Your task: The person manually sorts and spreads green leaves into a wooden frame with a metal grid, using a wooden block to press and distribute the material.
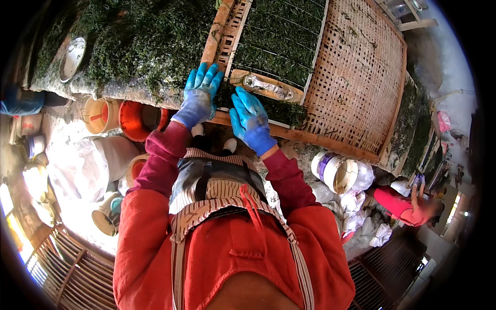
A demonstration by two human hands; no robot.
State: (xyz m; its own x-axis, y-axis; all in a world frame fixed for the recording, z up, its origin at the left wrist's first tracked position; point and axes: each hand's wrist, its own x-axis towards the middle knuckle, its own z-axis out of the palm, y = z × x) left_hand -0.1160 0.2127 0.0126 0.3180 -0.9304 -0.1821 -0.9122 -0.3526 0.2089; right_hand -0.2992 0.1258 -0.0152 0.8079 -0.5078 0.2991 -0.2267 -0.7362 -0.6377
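Observation:
My left hand [200, 98], in a blue rubber-dipped glove, lies palm down with fingers stretched at the near left corner of a wood-rimmed woven tray [356, 77]. My right hand [251, 120], gloved alike, is held at the tray's near edge, fingers extended and nothing visible in them. Just beyond its fingertips is a wooden bar [266, 87] with a shiny metal-wrapped handle. The bar is at the near end of a pale slatted frame [316, 44] on the tray. Dark green shredded plant matter [279, 33] fills the frame in an even layer.
Loose green shreds [134, 39] cover the work surface on the left, beside a metal bowl [72, 59]. Below the surface stand a red bucket [135, 121], a cream bucket [98, 114] and a white bucket [330, 170]. Another person [403, 204] in red is at far right.

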